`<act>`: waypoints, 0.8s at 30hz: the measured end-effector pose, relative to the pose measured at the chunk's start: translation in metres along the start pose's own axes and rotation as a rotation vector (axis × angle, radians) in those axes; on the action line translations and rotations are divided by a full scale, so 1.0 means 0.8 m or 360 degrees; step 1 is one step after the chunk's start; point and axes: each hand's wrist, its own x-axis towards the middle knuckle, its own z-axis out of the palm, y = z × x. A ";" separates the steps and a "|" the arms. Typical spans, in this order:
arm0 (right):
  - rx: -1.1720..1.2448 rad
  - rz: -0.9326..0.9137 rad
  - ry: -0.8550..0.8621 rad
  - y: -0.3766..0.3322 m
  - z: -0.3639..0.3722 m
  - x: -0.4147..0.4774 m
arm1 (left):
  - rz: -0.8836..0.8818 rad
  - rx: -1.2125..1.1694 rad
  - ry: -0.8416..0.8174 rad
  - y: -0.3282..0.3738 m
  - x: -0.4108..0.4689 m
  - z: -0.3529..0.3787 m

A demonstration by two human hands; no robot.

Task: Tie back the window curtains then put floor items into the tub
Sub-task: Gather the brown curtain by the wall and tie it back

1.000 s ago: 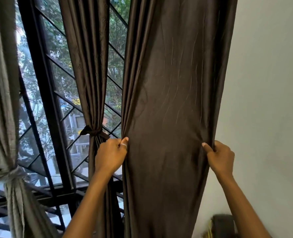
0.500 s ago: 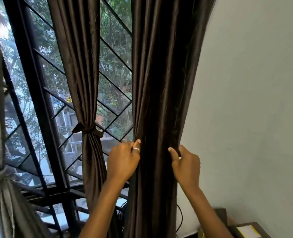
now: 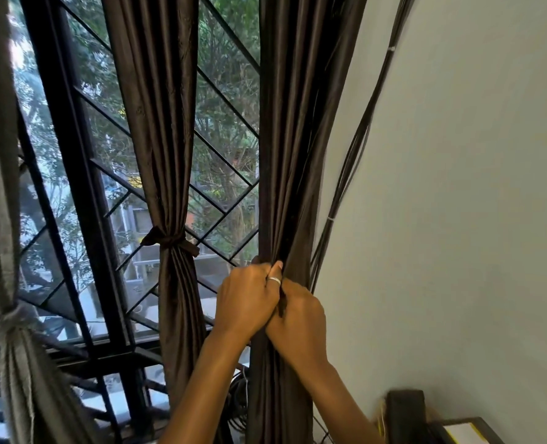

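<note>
A dark brown curtain (image 3: 293,155) hangs at the window's right side, bunched into a narrow column. My left hand (image 3: 245,299), with a ring on one finger, grips the gathered folds from the left. My right hand (image 3: 299,318) grips the same bunch from the right, pressed against the left hand. A second brown curtain (image 3: 163,139) in the middle is tied with a brown tie-back (image 3: 169,240). A grey curtain (image 3: 0,219) at the far left is also tied at its waist. No tub is in view.
The window has a black frame and diagonal grille (image 3: 83,187). Black cables (image 3: 355,149) run along the pale wall (image 3: 458,187) right of the curtain. A dark box and a framed board (image 3: 464,431) sit at the bottom right corner.
My hands have come together, drawing the spread right curtain into a tight bunch. The right hand moved left until it met the left hand. Cables on the wall came into view.
</note>
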 end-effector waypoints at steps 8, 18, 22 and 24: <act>-0.0040 0.0059 0.0115 -0.003 0.004 -0.004 | 0.0032 0.0000 -0.0012 0.002 0.000 0.005; -0.0031 -0.0157 0.0257 0.005 0.008 -0.008 | -0.0129 -0.0092 -0.0030 0.022 -0.005 0.007; 0.0007 -0.0054 0.0199 0.012 0.008 -0.009 | -0.0265 -0.0211 -0.0118 0.019 0.007 -0.002; -0.0025 0.0007 0.0155 0.016 0.005 -0.007 | -0.0373 -0.0419 -0.0129 0.005 0.014 -0.004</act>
